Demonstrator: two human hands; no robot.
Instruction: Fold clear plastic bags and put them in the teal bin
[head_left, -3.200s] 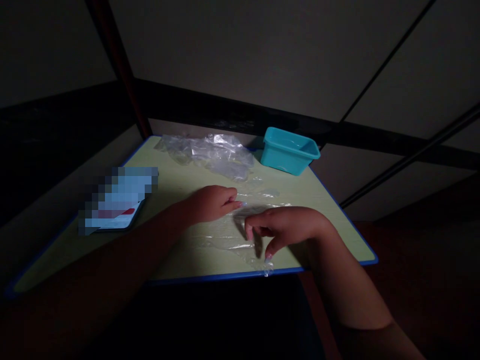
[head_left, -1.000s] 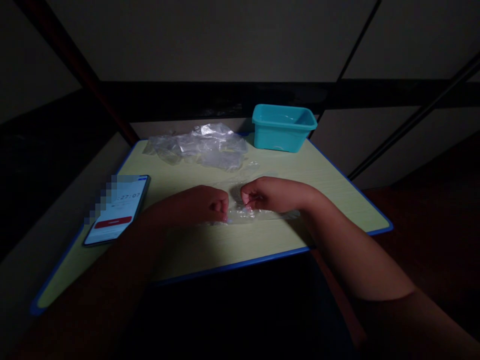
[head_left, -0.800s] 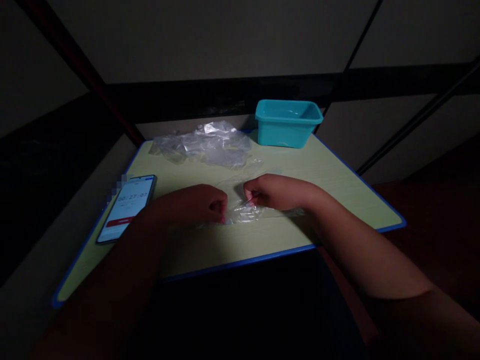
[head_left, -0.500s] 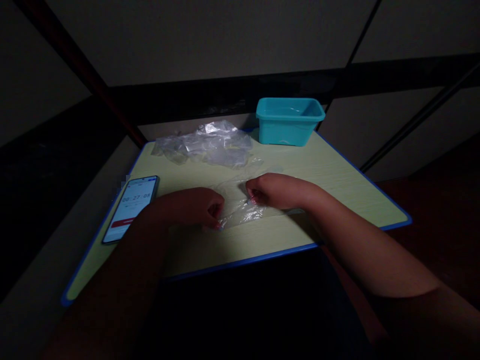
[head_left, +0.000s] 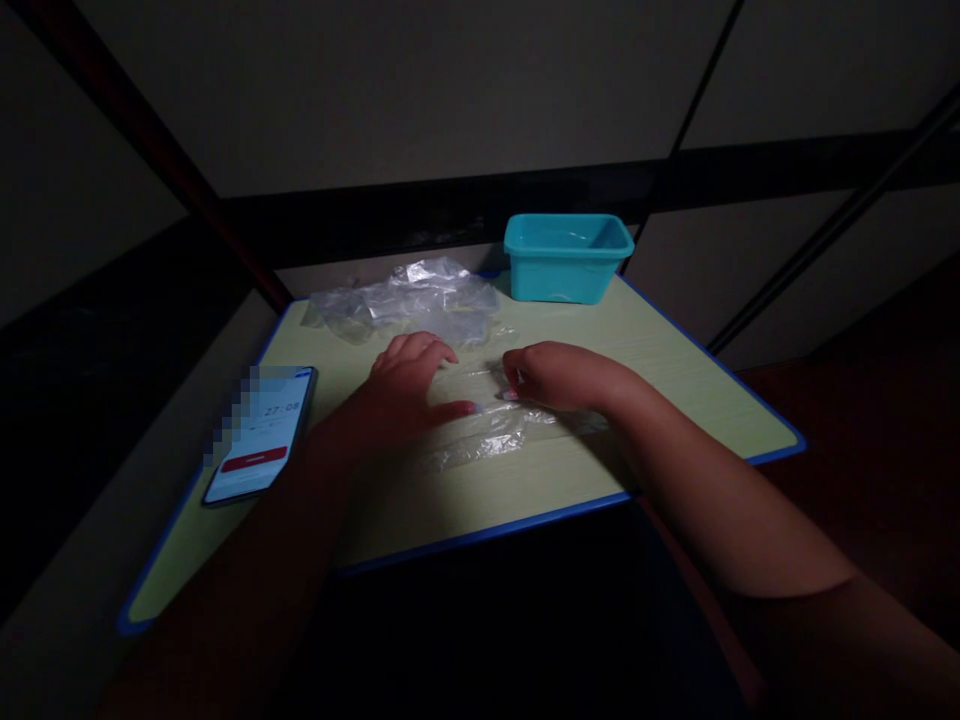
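Note:
A thin clear plastic bag (head_left: 487, 440) lies spread and wrinkled on the small table, between and in front of my hands. My left hand (head_left: 409, 385) is at its left side, fingers spread and thumb stretched out toward the middle of the plastic. On the other side my right hand (head_left: 551, 375) is curled, with thumb and fingertips pinched on the plastic bag. Its exact edges are hard to make out in the dim light. Behind my hands rests a crumpled heap of clear plastic bags (head_left: 420, 295).
A turquoise plastic basket (head_left: 566, 275) stands at the back right of the table. To the left lies a phone (head_left: 259, 440) showing a timer, close to my left forearm. The pale yellow table (head_left: 675, 400) has a blue edge; a panelled wall rises behind it.
My left hand has let go of the plastic's near edge, opened its fingers and moved up and away from me. My right hand stays pinched in nearly the same place. The view has shifted slightly.

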